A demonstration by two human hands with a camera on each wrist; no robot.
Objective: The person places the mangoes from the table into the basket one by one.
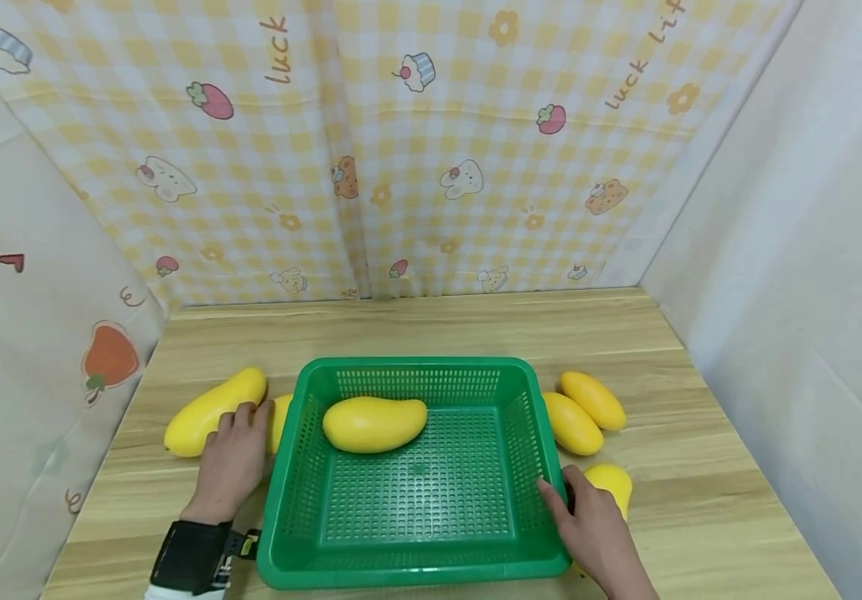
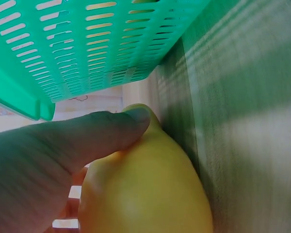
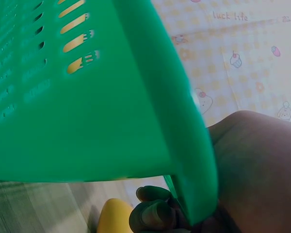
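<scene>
A green plastic basket (image 1: 416, 575) stands in the middle of the table, with one yellow mango (image 1: 374, 423) lying inside at its back left. Left of the basket, my left hand (image 1: 228, 467) holds another mango (image 2: 150, 194); the thumb lies along its tip and the other fingers reach round the far side. In the head view that mango is mostly hidden by the hand and the basket. A longer mango (image 1: 209, 417) lies just left of this hand. My right hand (image 1: 596, 521) grips the basket's right rim, thumb inside and fingers curled underneath outside.
Right of the basket lie two smaller orange-yellow mangoes, one against the basket wall (image 1: 572, 425) and one behind it (image 1: 593, 400). A further yellow mango (image 1: 611, 482) is partly hidden behind my right hand. A checked curtain (image 1: 431, 167) hangs behind the wooden table (image 1: 416, 325).
</scene>
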